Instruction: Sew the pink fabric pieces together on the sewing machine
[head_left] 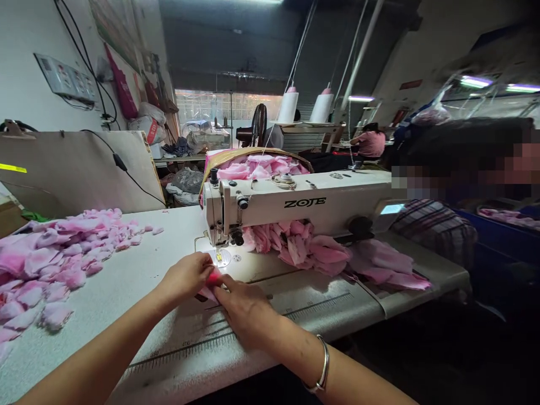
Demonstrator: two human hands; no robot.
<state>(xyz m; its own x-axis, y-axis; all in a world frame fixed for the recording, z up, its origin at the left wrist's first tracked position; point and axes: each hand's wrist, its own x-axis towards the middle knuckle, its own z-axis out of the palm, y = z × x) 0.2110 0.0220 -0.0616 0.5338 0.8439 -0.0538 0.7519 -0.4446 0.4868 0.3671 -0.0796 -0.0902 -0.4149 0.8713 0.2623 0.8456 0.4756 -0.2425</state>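
Just in front of the needle of a white sewing machine (261, 199), both my hands grip one small pink fabric petal (214, 277). My left hand (188, 281) pinches its upper left side with curled fingers. On the lower right side, my right hand (247, 306) closes thumb and fingers on the same piece; a silver bangle circles that wrist. The machine's lamp lights the presser foot (219, 259) and needle plate, which lie just beyond the petal. Part of the petal is hidden by my fingers.
Loose pink petals (63, 259) spread over the table's left side. More pink pieces (295, 244) bunch behind and under the machine arm. A container of petals (257, 166) stands behind it. Two white thread cones (288, 107) rise above. A person in pink (371, 140) sits far back.
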